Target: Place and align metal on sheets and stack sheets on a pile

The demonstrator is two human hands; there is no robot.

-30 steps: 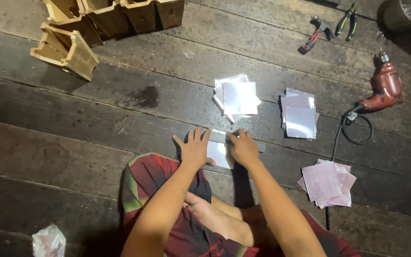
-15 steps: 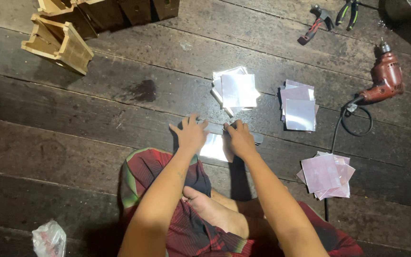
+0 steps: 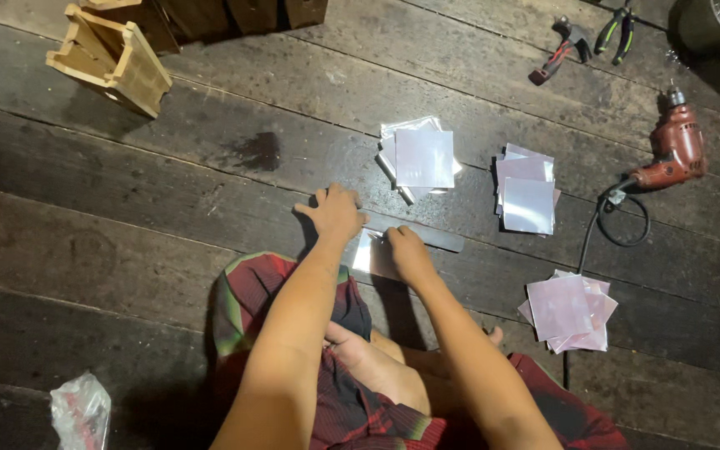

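Observation:
A shiny square metal sheet [image 3: 371,252] lies on the dark plank floor [image 3: 210,200] right in front of my crossed legs. My left hand [image 3: 332,212] presses flat on its upper left part, fingers spread. My right hand [image 3: 407,252] rests on its right edge, fingers curled against a dark flat strip [image 3: 435,239] that lies across the sheet. Neither hand lifts anything.
Three stacks of shiny square sheets lie beyond: one [image 3: 421,158] ahead, one [image 3: 527,190] to its right, one [image 3: 571,310] near my right knee. A red corded drill [image 3: 672,150] and pliers [image 3: 614,33] lie far right, wooden boxes [image 3: 114,58] far left, a plastic bag [image 3: 81,412] bottom left.
The view has drifted slightly. My right hand has slid lower on the sheet; my left hand stays pressed on it.

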